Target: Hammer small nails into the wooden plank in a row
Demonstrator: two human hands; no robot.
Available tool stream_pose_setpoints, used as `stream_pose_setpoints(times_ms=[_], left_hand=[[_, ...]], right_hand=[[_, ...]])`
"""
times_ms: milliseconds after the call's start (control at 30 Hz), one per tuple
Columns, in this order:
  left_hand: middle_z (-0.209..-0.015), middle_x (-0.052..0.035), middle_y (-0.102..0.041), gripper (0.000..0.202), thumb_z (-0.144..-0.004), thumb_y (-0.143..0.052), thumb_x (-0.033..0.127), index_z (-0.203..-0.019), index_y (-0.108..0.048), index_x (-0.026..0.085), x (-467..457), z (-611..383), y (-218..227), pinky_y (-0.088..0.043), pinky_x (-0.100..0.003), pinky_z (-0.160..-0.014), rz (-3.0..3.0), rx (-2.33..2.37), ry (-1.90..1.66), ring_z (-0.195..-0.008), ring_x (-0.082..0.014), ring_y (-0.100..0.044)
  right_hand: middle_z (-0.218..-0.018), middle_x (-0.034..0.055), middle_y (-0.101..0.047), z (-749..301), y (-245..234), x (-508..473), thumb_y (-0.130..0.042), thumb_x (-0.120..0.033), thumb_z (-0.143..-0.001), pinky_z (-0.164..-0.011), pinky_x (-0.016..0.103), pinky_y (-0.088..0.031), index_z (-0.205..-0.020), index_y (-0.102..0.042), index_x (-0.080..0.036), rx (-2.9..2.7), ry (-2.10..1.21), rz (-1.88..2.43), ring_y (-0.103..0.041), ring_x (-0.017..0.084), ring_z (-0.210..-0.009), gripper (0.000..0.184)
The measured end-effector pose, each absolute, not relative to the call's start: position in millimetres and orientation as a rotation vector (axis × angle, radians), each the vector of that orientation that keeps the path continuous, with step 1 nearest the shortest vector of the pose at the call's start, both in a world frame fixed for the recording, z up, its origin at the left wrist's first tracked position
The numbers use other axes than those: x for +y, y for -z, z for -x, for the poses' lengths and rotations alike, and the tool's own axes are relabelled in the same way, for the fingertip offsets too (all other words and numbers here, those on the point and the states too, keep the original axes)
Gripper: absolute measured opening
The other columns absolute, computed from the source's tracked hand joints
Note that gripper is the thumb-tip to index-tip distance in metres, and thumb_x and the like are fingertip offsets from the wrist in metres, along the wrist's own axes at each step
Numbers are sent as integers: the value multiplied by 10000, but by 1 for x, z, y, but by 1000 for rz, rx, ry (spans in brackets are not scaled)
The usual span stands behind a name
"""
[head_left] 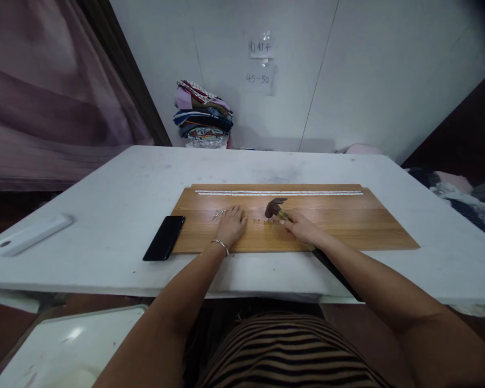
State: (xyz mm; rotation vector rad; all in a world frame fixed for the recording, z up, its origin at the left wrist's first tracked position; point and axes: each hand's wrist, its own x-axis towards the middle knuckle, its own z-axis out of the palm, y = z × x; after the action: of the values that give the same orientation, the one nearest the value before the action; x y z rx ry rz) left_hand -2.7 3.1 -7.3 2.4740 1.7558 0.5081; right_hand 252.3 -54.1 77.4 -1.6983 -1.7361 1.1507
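Observation:
A wooden board (339, 218) lies flat on the white table. My right hand (302, 227) is wrapped round a claw hammer (274, 208), close below its head. The hammer's long dark handle runs back under my right forearm. Under and beside the hammer head, a short row of small nails (259, 220) stands in the board. My left hand (231, 222), with a bracelet at the wrist, rests palm down on the board with fingers stretched out. Against its fingers on the left side lies a small pile of loose nails (218, 215).
Two white strips (278, 193) run along the board's far edge. A black phone (164, 238) overlaps the board's left corner. Farther left on the table (117, 186) lies a white long-handled object (36, 234). Folded cloths (204, 116) are stacked by the wall, and a white stool (64, 345) stands below left.

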Motion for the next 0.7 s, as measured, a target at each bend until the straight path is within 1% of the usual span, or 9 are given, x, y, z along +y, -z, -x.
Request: stream_pose_setpoints(times_ms=[200, 367, 500, 700], left_hand=[[-1312, -135, -656, 225, -1009, -460, 291, -1117, -641, 211, 3, 2, 7, -410, -450, -1115, -2467, 1763, -494, -1309, -283, -529], [-1328, -137, -653, 220, -1006, -468, 286, -1117, -644, 213, 2, 2, 6, -407, -459, -1125, -2469, 1761, -505, -1323, -288, -525], [-1322, -134, -656, 231, -1007, -462, 289, -1127, -647, 217, 3, 3, 7, -416, -460, -1120, -2474, 1754, -511, -1315, -284, -532], [-1343, -133, -651, 231, -1003, -474, 281, -1140, -649, 221, 3, 3, 6, -410, -472, -1134, -2469, 1754, -501, -1327, -290, -529]], right_hand=[[-715, -2, -597, -250, -77, -55, -579, -267, -913, -637, 258, -435, -1045, -671, -173, -1714, -1180, 1722, -513, 146, -643, 186], [-715, -5, -590, -249, -79, -57, -556, -233, -926, -646, 260, -440, -1042, -664, -170, -1691, -1211, 1731, -508, 143, -634, 171], [-698, -6, -582, -251, -80, -56, -564, -257, -927, -641, 262, -439, -1058, -661, -168, -1700, -1193, 1725, -508, 149, -636, 186], [-691, -2, -579, -253, -79, -53, -579, -257, -904, -598, 248, -415, -977, -652, -170, -1727, -1155, 1709, -499, 141, -619, 135]])
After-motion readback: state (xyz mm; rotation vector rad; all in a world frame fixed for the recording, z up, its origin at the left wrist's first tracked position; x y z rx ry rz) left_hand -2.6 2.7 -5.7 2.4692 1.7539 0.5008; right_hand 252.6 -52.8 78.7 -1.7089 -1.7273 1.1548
